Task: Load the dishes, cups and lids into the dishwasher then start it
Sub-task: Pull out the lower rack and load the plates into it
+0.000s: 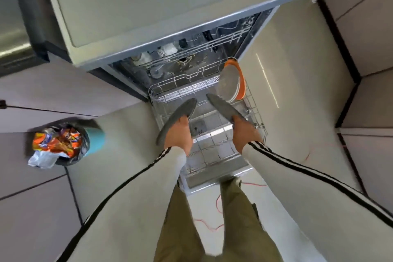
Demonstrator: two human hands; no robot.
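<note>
Two legs in olive trousers (182,229) stand at the near edge, with one thin red cable (218,200) running across the pale floor between them. Two cream sleeves with black stripes reach forward over the open dishwasher door (204,182).

The left hand (177,134) grips one dark grey plate (180,112) by its near rim, with the fingers curled under it and mostly hidden. The right hand (244,132) grips a second dark grey plate (220,105) the same way, its fingers clamped on the near edge. Both plates are tilted and held apart from each other above the pulled-out lower rack (258,117), not yet touching its wires.

At the rack's far right corner three plates stand on edge, leaning together. There are two pale plates (228,83) in front and one orange plate (239,74) behind them.

Further in, the upper rack (212,49) holds a few pale cups (168,49), too blurred to count. Above it lies the flat grey top of the dishwasher (170,6).

Off to the left, one round bin (85,134) is stuffed with orange wrappers.
</note>
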